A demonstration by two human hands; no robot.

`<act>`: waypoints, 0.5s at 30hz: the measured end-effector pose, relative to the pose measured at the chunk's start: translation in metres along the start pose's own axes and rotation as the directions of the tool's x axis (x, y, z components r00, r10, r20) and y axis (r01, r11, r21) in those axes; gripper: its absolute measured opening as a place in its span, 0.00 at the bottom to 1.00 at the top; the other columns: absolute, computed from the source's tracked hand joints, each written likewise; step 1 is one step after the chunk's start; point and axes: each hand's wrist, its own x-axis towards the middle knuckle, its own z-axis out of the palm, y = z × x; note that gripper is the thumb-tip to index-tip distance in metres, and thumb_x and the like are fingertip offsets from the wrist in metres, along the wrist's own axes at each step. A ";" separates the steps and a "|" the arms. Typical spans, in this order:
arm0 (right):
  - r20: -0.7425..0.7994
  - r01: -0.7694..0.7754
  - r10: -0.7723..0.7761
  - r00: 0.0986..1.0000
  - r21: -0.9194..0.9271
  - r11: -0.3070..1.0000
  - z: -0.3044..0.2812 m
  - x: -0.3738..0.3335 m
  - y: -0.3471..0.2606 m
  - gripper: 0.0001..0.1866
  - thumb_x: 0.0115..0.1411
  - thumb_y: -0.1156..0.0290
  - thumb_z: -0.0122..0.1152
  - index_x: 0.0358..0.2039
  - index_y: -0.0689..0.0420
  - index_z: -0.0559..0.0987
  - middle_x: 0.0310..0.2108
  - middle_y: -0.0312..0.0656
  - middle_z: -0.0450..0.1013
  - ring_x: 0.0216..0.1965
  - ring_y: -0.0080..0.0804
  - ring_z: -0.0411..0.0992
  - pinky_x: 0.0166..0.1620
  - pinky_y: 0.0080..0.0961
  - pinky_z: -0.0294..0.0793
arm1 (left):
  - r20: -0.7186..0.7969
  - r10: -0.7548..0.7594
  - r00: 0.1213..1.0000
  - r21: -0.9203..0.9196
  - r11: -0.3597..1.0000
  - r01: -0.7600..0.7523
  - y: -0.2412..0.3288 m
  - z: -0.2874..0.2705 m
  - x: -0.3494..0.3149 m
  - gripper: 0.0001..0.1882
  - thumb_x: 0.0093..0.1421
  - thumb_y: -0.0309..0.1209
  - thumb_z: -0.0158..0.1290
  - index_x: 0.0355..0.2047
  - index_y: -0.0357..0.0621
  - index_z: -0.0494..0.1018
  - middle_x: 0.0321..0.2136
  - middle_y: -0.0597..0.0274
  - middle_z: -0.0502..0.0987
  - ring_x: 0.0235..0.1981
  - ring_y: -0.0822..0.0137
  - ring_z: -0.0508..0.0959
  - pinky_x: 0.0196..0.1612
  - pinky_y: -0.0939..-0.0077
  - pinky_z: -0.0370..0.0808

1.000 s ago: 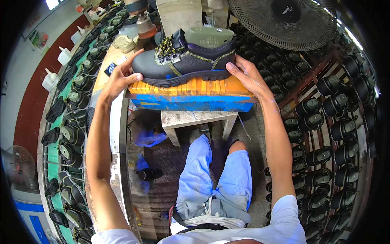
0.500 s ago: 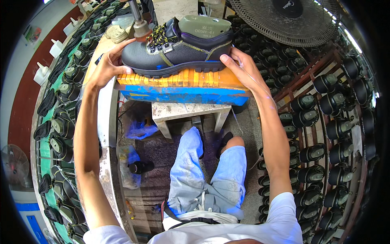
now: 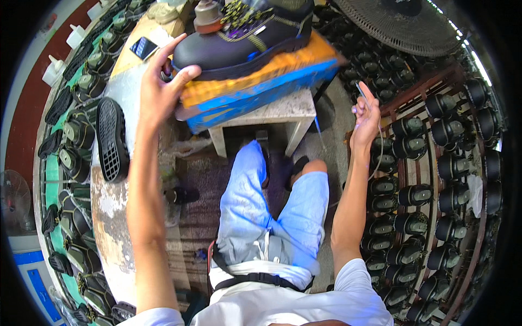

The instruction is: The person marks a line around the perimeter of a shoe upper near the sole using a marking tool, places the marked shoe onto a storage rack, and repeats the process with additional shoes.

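Observation:
A black lace-up shoe (image 3: 234, 51) with yellow stitching lies sideways on an orange-topped blue block (image 3: 261, 89), its toe to the left. My left hand (image 3: 163, 87) grips the toe end, thumb at the sole edge and fingers round the far side. A metal press head (image 3: 208, 16) with a reddish pad comes down onto the shoe just ahead of the laces. Away from the shoe on the right, my right hand (image 3: 366, 117) is closed round a thin pen-like tool (image 3: 361, 88), index finger stretched along it; a thin cord trails from that hand.
A loose black sole (image 3: 112, 140) and a phone (image 3: 144, 48) lie on the worn bench at left. Beyond it runs a green conveyor (image 3: 53, 174) with shoes and soles. Racks of shoes (image 3: 416, 193) stand at right, below a large fan (image 3: 397, 24). A white stool (image 3: 272, 111) supports the block.
My right hand has let go of the shoe's heel and swung right and down. Block and shoe appear turned, and the view has shifted. My left hand has stayed at the toe.

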 end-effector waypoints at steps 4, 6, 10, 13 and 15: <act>0.115 0.118 -0.109 0.987 -0.075 0.990 0.013 -0.057 -0.037 0.20 0.68 0.75 0.47 0.53 0.68 0.82 0.32 0.32 0.69 0.33 0.18 0.63 0.37 0.16 0.62 | -0.179 0.258 0.949 0.343 0.921 -0.186 0.026 0.039 -0.068 0.33 0.60 0.38 0.65 0.63 0.36 0.72 0.54 0.48 0.77 0.48 0.58 0.76 0.46 0.67 0.73; 0.265 0.325 -0.278 0.923 -0.149 0.934 0.026 -0.075 -0.081 0.21 0.63 0.73 0.48 0.48 0.69 0.84 0.29 0.35 0.70 0.31 0.21 0.65 0.36 0.16 0.63 | -0.200 0.541 0.817 0.431 0.797 -0.423 0.025 0.069 -0.089 0.30 0.59 0.36 0.64 0.60 0.39 0.74 0.56 0.49 0.78 0.47 0.56 0.77 0.48 0.64 0.73; 0.605 0.708 -0.464 0.647 -0.252 0.660 0.049 -0.089 -0.147 0.20 0.60 0.71 0.49 0.43 0.67 0.86 0.22 0.40 0.73 0.20 0.27 0.70 0.25 0.23 0.68 | 0.049 0.642 0.765 0.482 0.656 -0.581 0.055 0.128 -0.120 0.23 0.53 0.35 0.63 0.50 0.43 0.81 0.55 0.60 0.80 0.48 0.59 0.76 0.51 0.64 0.73; 0.701 0.848 -0.508 0.500 -0.279 0.451 0.070 -0.087 -0.150 0.17 0.51 0.79 0.57 0.41 0.63 0.86 0.23 0.42 0.74 0.20 0.35 0.73 0.25 0.27 0.73 | 0.078 0.629 0.773 0.489 0.652 -0.580 0.073 0.172 -0.121 0.19 0.60 0.31 0.54 0.51 0.41 0.80 0.54 0.58 0.79 0.53 0.58 0.75 0.58 0.65 0.73; 0.754 0.891 -0.489 0.438 -0.292 0.349 0.076 -0.079 -0.145 0.16 0.54 0.81 0.56 0.43 0.64 0.85 0.24 0.43 0.74 0.23 0.35 0.75 0.27 0.26 0.75 | 0.086 0.639 0.764 0.547 0.611 -0.572 0.076 0.200 -0.128 0.23 0.62 0.35 0.52 0.56 0.38 0.76 0.57 0.53 0.78 0.66 0.51 0.70 0.69 0.59 0.66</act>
